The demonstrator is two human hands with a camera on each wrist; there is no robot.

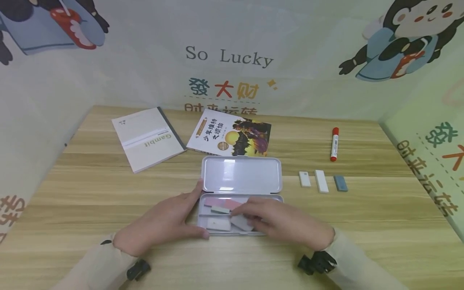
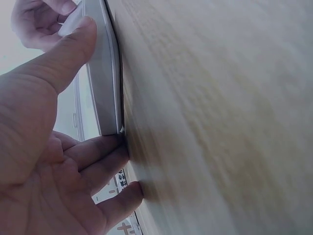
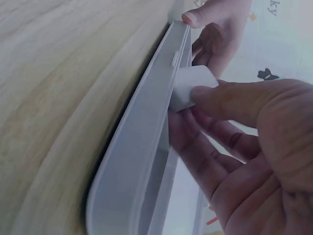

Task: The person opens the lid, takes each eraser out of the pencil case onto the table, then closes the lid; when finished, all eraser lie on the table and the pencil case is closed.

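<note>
A pale metal pencil case (image 1: 242, 177) lies on the table with its lid folded back. My left hand (image 1: 159, 221) is spread at its left end, the thumb along the front corner and the other fingertips against the end wall. Over the tray, my right hand (image 1: 288, 221) pinches a white eraser (image 3: 188, 85) between thumb and fingers; it tilts up above the front rim in the right wrist view. Another white eraser (image 1: 218, 224) lies in the front compartment. Behind the divider are pink erasers (image 1: 214, 201) and a pale green eraser (image 1: 220, 210). The right hand hides the tray's right part.
Right of the case lie a small white eraser (image 1: 304, 179), a long white eraser (image 1: 321, 181) and a blue-grey eraser (image 1: 340, 183). A red-capped marker (image 1: 334, 144) is behind them. A notebook (image 1: 145, 141) and an illustrated book (image 1: 228, 135) lie behind the case.
</note>
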